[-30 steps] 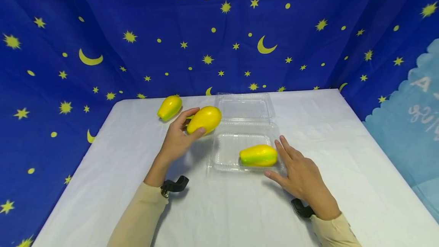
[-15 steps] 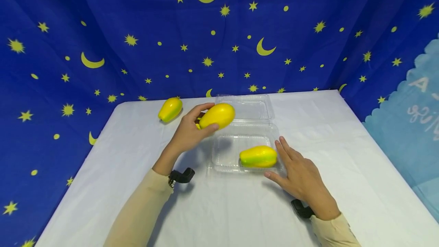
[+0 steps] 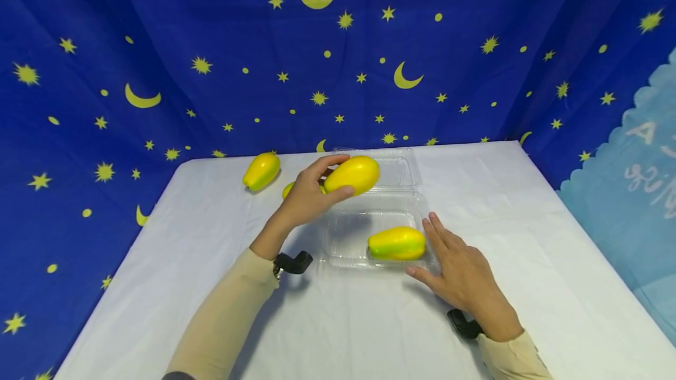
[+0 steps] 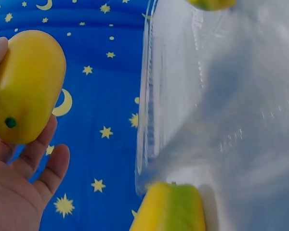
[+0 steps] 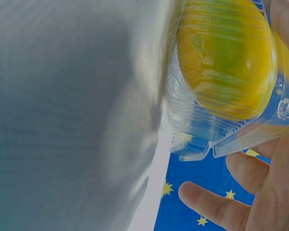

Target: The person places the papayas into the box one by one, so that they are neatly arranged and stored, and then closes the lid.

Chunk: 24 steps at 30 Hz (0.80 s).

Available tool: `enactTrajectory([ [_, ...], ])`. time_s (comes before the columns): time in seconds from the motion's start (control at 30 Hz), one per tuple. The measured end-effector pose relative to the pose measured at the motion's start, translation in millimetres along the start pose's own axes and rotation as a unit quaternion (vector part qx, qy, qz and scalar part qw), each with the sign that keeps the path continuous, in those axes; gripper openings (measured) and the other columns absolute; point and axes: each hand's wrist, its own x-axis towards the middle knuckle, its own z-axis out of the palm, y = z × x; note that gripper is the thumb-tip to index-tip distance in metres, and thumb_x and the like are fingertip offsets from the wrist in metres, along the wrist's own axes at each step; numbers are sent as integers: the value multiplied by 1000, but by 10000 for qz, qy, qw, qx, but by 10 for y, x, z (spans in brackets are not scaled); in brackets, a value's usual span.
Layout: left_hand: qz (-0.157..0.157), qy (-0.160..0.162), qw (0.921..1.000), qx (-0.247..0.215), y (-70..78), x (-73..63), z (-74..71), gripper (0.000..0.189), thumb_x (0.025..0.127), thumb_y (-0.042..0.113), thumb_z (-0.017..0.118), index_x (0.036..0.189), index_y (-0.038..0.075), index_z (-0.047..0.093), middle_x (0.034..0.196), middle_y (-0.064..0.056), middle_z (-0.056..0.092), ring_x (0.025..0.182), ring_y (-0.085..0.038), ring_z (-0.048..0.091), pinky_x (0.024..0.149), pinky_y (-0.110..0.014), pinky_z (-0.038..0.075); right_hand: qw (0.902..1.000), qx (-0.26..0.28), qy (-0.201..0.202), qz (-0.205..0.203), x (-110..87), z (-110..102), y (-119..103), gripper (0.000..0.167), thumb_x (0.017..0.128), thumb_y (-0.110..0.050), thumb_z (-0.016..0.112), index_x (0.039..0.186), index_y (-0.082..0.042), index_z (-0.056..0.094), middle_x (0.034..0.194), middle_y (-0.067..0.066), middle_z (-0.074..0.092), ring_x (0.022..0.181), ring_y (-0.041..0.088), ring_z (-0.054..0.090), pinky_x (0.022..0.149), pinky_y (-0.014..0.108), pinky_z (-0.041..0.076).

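Glossy yellow oval fruit, aloft over the open clear-plastic clamshell box, left hand grip clamped round its sides, judged light, stiff, slippery, best held about the wide middle; right hand grip spread beside box.

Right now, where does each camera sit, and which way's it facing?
Head: worn on the head, facing forward and down at the clear container; left hand, right hand and sleeves show.
Left wrist: worn there, facing the held yellow fruit and starry cloth; left hand shows.
Right wrist: worn there, facing the container's side; right hand shows.
Head and left wrist share that fruit.
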Motion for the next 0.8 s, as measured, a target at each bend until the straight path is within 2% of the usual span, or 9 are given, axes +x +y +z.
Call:
enactTrajectory([
  [0.13, 57, -79, 9999, -71, 40, 45, 61, 64, 90, 41, 74, 147, 29, 48, 147, 6, 52, 110, -22, 60, 91, -41, 53, 10000, 4, 8, 9, -1, -1, -2, 103, 88, -76, 53, 161, -12, 19, 168, 8, 19, 140, 39, 46, 94, 60, 51],
  [0.3, 69, -143, 9999, -45, 82, 78, 148, 62, 90, 41, 75, 146, 33, 49, 147, 9, 52, 112, -22, 59, 90, -39, 52, 10000, -27, 12, -3, -8, -8, -7, 103, 88, -76, 53, 161, -12, 19, 168, 9, 20, 140, 39, 46, 94, 59, 51],
  [0.63, 151, -194, 9995, -206, 160, 70, 344, 63, 89, 43, 75, 145, 33, 49, 144, 9, 53, 116, -21, 58, 96, -40, 51, 9999, -50, 73, -72, -7, -13, -6, 103, 88, -76, 53, 161, -11, 21, 168, 10, 21, 139, 40, 47, 94, 59, 52],
  [0.8, 57, -250, 9993, -285, 177, 69, 425, 63, 89, 44, 74, 146, 33, 49, 146, 10, 52, 113, -19, 59, 91, -37, 53, 9998, 0, 175, -107, -14, -2, -10, 101, 88, -75, 54, 160, -10, 23, 167, 10, 23, 137, 39, 49, 90, 58, 53],
])
